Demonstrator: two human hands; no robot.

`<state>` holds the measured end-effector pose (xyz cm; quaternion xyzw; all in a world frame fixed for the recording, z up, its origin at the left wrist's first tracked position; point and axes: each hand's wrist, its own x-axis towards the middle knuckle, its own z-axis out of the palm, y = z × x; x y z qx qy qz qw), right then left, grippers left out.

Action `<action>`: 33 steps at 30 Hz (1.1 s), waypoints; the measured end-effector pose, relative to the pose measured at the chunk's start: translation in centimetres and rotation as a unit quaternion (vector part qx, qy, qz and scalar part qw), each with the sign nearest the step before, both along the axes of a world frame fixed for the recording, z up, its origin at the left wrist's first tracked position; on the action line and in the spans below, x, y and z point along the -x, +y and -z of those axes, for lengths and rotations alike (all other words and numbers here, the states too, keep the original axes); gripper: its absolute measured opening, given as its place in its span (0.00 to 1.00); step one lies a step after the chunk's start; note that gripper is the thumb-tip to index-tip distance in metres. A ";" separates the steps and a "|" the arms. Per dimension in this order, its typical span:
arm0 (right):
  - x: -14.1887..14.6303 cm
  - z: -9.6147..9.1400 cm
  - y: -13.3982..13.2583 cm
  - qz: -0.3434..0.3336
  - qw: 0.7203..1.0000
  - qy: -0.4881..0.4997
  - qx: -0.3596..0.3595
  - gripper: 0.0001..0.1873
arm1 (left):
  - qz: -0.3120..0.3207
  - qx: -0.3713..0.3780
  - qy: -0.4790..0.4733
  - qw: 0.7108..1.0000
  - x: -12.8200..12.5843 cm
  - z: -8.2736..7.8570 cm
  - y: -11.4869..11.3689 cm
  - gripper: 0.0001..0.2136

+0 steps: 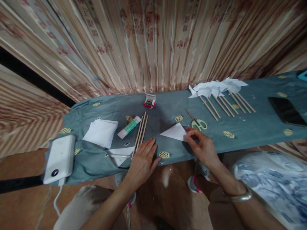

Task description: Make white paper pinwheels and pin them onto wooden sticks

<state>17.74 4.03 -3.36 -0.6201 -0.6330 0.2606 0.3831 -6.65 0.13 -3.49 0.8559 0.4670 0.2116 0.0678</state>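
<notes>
Both forearms are bare from the left hand (142, 159) and the right hand (202, 145) back to the frame's edge. A smooth, rounded, silver-coloured metal bangle (240, 195) circles the wrist behind the right hand. Just below that hand shows a grey-and-white shoe (195, 180) with pink trim.

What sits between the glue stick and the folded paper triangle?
Head view: a bundle of wooden sticks beside the glue stick, then bare cloth up to the paper triangle held by the right hand.

No legible text or labels
</notes>
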 end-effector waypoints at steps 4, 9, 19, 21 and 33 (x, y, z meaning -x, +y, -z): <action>1.3 -0.9 -1.3 -0.047 0.997 -0.048 -0.043 0.08 | -0.024 -0.036 -0.021 0.999 -1.0 -1.0 0.4 0.26; 2.9 -1.5 -2.5 -0.140 0.978 -0.117 -0.099 0.10 | 0.022 -0.074 -0.028 0.997 -2.5 -1.5 0.8 0.24; 3.1 -2.8 -2.5 -0.178 0.976 -0.111 -0.063 0.14 | 0.031 -0.095 -0.016 0.995 -3.8 -1.2 0.9 0.18; 3.1 -2.7 -2.6 -0.188 0.972 -0.120 -0.072 0.14 | 0.017 -0.106 -0.009 0.994 -4.0 -1.5 0.8 0.18; 1.6 -1.4 -2.6 -0.176 0.978 -0.091 -0.068 0.21 | 0.029 -0.093 0.007 0.995 -4.7 -1.5 1.7 0.10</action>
